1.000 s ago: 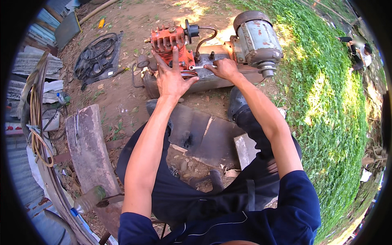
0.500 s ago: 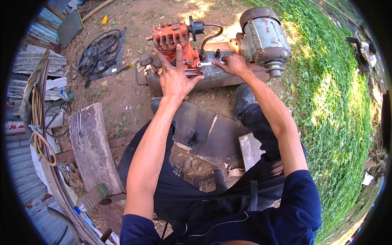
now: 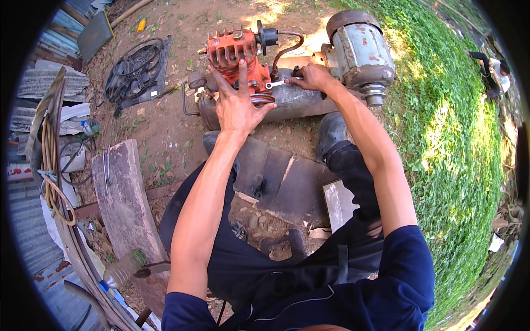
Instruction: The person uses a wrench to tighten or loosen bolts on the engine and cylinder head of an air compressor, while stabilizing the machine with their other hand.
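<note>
The combination wrench [image 3: 278, 83] lies at the right foot of the red finned compressor pump [image 3: 231, 54], its ring end against the base there; whether it is seated on a bolt is too small to tell. The right hand [image 3: 314, 77], right of the pump, grips the wrench's outer end, likely the best hold for leverage; the shank looks stiff, light and smooth, perhaps slick if oily. The left hand [image 3: 236, 110] is spread, fingers braced on the pump's front, thumb beside the grooved pulley [image 3: 261, 99] below it. The pump, atop the tank [image 3: 295, 102], looks heavy and rigid; its thin fins could chip, so the thick body seems the safer hold.
</note>
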Demonstrator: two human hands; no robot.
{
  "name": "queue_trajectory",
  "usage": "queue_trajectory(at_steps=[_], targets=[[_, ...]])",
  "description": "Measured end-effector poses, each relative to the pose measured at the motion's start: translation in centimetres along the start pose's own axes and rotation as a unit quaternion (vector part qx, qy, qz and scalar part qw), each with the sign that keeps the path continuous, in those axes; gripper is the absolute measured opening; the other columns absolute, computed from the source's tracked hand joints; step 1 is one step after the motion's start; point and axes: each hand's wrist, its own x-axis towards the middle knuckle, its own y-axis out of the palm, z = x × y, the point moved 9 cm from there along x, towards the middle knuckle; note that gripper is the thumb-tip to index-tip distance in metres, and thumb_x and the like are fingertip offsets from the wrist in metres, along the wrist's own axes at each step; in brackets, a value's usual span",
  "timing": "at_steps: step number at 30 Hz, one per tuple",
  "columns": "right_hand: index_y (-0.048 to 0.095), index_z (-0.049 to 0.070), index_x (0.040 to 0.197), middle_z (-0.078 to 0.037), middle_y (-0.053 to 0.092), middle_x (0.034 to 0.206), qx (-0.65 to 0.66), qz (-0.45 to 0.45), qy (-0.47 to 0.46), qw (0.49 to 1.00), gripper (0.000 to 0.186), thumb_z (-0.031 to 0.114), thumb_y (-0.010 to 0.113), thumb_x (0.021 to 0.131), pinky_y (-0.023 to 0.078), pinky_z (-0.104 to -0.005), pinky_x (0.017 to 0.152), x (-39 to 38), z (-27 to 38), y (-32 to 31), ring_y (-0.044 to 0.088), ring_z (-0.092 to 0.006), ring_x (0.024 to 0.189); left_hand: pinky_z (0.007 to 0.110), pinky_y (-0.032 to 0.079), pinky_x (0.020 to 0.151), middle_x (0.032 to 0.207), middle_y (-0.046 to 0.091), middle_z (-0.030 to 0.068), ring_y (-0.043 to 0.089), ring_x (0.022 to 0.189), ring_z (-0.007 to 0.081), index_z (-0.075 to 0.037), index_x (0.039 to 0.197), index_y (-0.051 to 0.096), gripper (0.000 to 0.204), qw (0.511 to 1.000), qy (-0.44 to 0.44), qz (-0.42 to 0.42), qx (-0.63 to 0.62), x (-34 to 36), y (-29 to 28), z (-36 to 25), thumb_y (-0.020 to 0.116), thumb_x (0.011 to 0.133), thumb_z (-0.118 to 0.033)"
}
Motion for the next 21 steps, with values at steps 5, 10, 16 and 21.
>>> queue_trajectory(at_steps=[5,10,16,21], targets=[[0.074,0.003,0.098,-0.025,0.07,0.09,-0.021,0.066,0.039,0.997,0.082,0.079,0.049,0.081,0.053,-0.0463,0.082,0.8,-0.4,0.5,0.068,-0.0395,0.09,0.052,0.053,0.09,0.15,-0.009,0.0421,0.026,0.135,0.06,-0.023,0.156,-0.001,0.14,1.0,-0.004,0.004,-0.007,-0.1,-0.1,0.0,0.087,0.053,-0.06],[0.074,0.0,0.092,-0.025,0.07,0.089,0.04,0.067,0.053,0.996,0.089,0.083,0.045,0.079,0.053,-0.0464,0.08,0.5,-2.4,2.9,0.068,-0.0385,0.087,0.053,0.053,0.09,0.15,-0.011,0.0402,0.022,0.136,0.0601,-0.024,0.156,0.002,0.138,1.0,-0.01,0.013,-0.01,0.2,-0.1,-0.7,0.088,0.053,-0.058],[0.072,-0.003,0.096,-0.026,0.069,0.098,0.044,0.094,0.088,0.991,0.093,0.083,0.04,0.081,0.05,-0.0461,0.088,-1.4,0.0,3.0,0.065,-0.0397,0.1,0.05,0.056,0.082,0.148,-0.008,0.0444,0.052,0.115,0.0583,-0.028,0.155,-0.004,0.14,0.999,0.001,-0.02,0.025,-0.1,-0.7,-0.2,0.088,0.054,-0.056],[0.07,-0.004,0.105,-0.027,0.067,0.108,0.033,0.136,0.074,0.987,0.094,0.083,0.041,0.081,0.049,-0.0456,0.091,-0.7,-0.6,2.7,0.063,-0.0394,0.107,0.051,0.057,0.08,0.148,-0.008,0.044,0.053,0.113,0.0579,-0.028,0.155,-0.003,0.139,1.0,-0.017,0.008,0.014,0.1,-0.4,-0.4,0.089,0.054,-0.056]])
